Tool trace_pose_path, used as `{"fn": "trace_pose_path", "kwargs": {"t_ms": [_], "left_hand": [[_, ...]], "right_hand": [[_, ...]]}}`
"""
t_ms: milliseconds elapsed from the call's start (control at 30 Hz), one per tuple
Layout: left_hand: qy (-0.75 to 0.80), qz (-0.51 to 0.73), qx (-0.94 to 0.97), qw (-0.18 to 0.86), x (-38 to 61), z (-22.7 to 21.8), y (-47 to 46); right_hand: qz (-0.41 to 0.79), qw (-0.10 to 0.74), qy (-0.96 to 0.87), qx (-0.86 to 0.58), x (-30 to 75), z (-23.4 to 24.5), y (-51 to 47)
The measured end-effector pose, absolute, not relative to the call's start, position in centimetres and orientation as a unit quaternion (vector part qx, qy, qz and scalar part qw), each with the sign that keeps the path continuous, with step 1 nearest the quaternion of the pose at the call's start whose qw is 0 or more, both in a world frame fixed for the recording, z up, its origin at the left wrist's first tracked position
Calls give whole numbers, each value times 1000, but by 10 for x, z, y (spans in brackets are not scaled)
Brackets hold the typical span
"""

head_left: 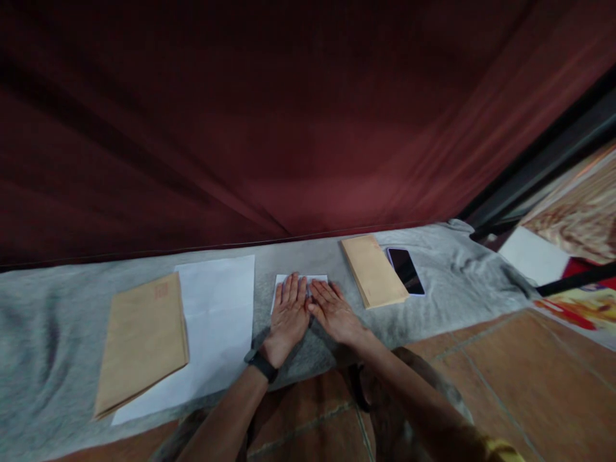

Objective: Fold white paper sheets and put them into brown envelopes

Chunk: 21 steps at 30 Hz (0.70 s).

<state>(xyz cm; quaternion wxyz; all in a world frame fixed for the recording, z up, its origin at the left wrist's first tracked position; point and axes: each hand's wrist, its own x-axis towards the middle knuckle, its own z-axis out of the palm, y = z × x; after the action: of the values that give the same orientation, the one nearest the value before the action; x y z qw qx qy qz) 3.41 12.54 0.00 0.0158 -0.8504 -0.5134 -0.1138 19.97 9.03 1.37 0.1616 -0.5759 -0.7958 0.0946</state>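
Observation:
My left hand [289,314] and my right hand [334,312] lie flat side by side, fingers stretched out, pressing on a small folded white paper [315,278] on a grey cloth [58,333]. Only the paper's far edge and corners show past my fingers. A dark band sits on my left wrist. Neither hand grips anything.
Left of my hands lie a large white sheet [216,321] and a stack of brown envelopes [142,337] overlapping it. To the right lie another brown envelope stack [373,269] and a dark phone [405,270]. A dark red curtain [289,115] hangs behind. Brown tiled floor [505,372] lies in front.

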Motion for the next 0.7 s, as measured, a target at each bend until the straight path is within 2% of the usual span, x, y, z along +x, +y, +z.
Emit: {"fn": "trace_pose_path", "kwargs": {"t_ms": [367, 700], "left_hand": [[-548, -110, -829, 35, 22, 6, 129], [-550, -145, -820, 60, 8, -1, 134]], "right_hand": [[31, 150, -773, -616, 213, -2, 95], [37, 143, -757, -636, 225, -2, 93]]}}
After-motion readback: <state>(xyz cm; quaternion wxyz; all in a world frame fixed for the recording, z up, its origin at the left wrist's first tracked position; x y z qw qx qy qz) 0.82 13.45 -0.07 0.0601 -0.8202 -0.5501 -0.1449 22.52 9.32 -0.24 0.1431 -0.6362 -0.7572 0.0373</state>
